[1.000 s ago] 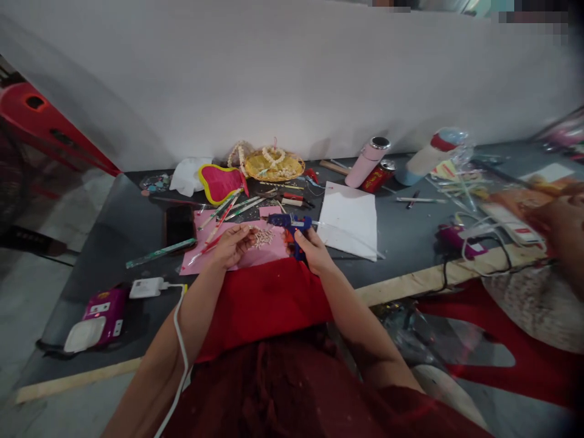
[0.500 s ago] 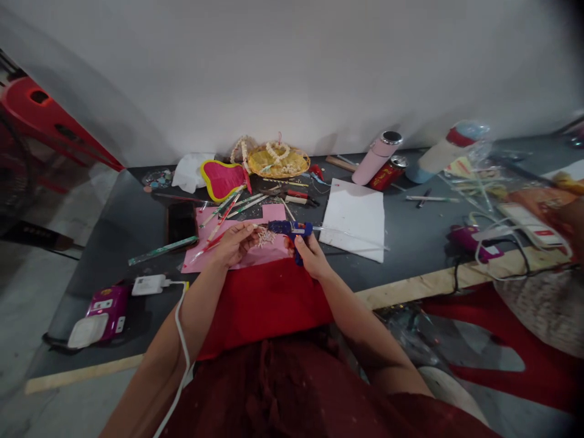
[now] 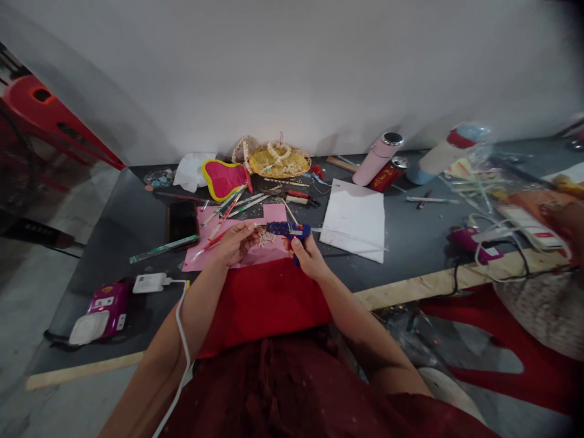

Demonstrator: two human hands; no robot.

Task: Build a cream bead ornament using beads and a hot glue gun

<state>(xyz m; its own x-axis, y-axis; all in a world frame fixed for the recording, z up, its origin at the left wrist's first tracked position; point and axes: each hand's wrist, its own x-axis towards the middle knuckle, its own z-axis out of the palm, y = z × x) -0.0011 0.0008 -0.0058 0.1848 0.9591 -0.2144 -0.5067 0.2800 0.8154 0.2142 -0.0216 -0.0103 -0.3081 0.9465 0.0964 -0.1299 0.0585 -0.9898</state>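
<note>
Left hand [image 3: 238, 243], grip pinching a small, indistinct pale piece [image 3: 258, 227]; pink paper sheet [image 3: 258, 258] beneath; cluster of tiny off-white bits [image 3: 267, 238] alongside; blue plastic glue gun [image 3: 294, 230], between the hands; right hand [image 3: 311, 258], grip wrapped around it.

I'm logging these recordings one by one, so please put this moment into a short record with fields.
left hand: held at the glue gun's nozzle end, by small pale pieces; its grip is unclear
right hand: wrapped around the blue glue gun, nozzle toward the left hand
under the hands: pink sheet
left side: dark phone, purple socket box
back: yellow basket, pink bottle, red can
right side: white sheet
</note>
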